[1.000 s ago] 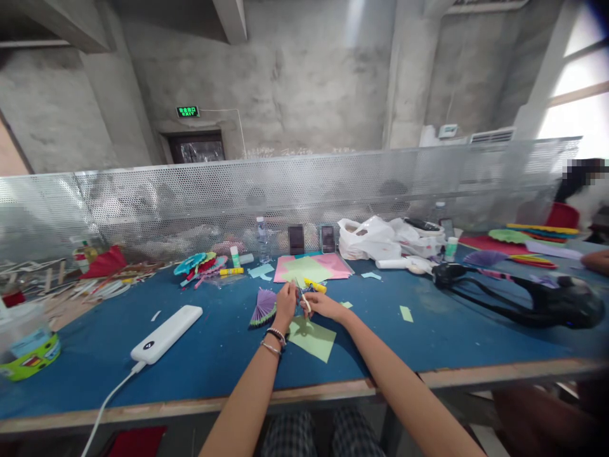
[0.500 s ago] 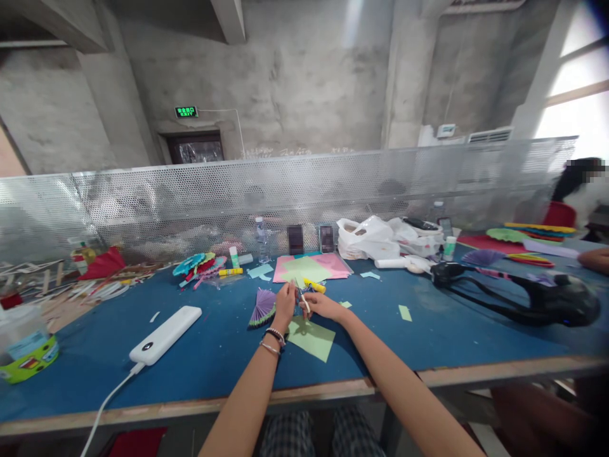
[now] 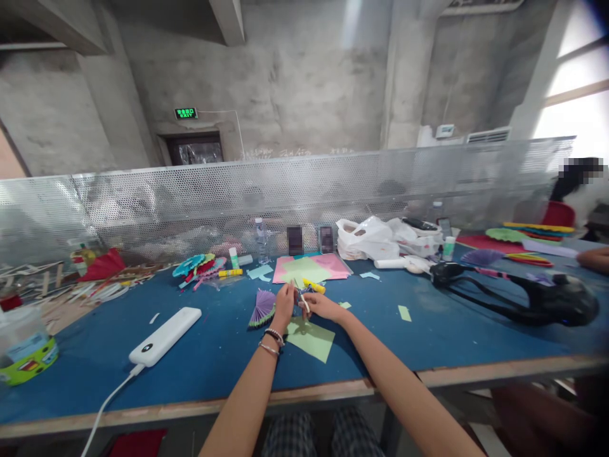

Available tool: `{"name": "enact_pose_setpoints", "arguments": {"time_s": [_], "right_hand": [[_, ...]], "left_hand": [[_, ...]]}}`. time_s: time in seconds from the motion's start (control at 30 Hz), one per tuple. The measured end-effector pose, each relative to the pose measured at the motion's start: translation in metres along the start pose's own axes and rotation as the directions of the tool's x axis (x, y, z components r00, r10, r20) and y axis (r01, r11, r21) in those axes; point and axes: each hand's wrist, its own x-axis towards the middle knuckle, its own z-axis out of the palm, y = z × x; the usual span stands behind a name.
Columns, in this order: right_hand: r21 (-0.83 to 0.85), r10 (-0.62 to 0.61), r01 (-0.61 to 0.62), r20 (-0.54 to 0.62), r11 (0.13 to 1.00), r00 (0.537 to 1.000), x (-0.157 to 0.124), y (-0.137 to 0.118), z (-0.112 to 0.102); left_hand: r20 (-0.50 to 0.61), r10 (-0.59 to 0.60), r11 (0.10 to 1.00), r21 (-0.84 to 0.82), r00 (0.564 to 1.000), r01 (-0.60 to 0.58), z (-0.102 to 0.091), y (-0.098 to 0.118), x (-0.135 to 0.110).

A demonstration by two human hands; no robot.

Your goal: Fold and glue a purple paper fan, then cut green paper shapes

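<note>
My left hand (image 3: 285,304) and my right hand (image 3: 321,306) meet over the blue table (image 3: 214,355), fingers pinched together around a small thin stick-like piece (image 3: 303,301) with bits of coloured paper. What exactly each hand grips is too small to name. A light green paper sheet (image 3: 311,338) lies just below my hands. A purple pleated paper fan (image 3: 263,307) lies to the left of my left hand. A yellow glue stick (image 3: 314,285) lies just beyond my hands.
A white power bank (image 3: 166,327) with cable lies at the left. Pink and green sheets (image 3: 311,268), two phones (image 3: 310,239), a white plastic bag (image 3: 371,238) and black headgear (image 3: 523,295) sit further back. A perforated metal screen (image 3: 285,190) bounds the table. Another person's hand (image 3: 592,259) is at far right.
</note>
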Motion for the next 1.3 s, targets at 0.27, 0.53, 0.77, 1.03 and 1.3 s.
{"name": "enact_pose_setpoints", "arguments": {"time_s": [0.27,0.53,0.77,1.03,1.3], "right_hand": [[0.003,0.008,-0.007,-0.046,1.0,0.999,0.001,0.0017,0.001],[-0.008,0.009,-0.01,-0.066,1.0,0.998,0.0015,0.0042,0.0014],[-0.014,0.011,-0.012,-0.073,1.0,0.997,0.002,0.0036,0.0019],[-0.021,0.021,-0.024,-0.093,0.999,0.995,0.0026,0.0057,0.0009],[-0.008,0.022,-0.023,-0.081,1.0,0.996,0.0018,0.0035,0.0008]], "left_hand": [[0.056,-0.008,0.999,-0.037,0.998,0.01,0.0012,0.0046,-0.005],[0.067,-0.013,0.998,-0.067,0.998,0.017,0.0018,0.0016,-0.0029],[0.083,-0.026,0.997,-0.072,0.996,0.032,0.002,-0.0001,-0.0015],[0.117,-0.053,0.996,-0.061,0.992,0.061,0.0016,0.0018,-0.0015],[0.129,-0.062,0.995,-0.07,0.99,0.071,0.0019,0.003,-0.0022]]}}
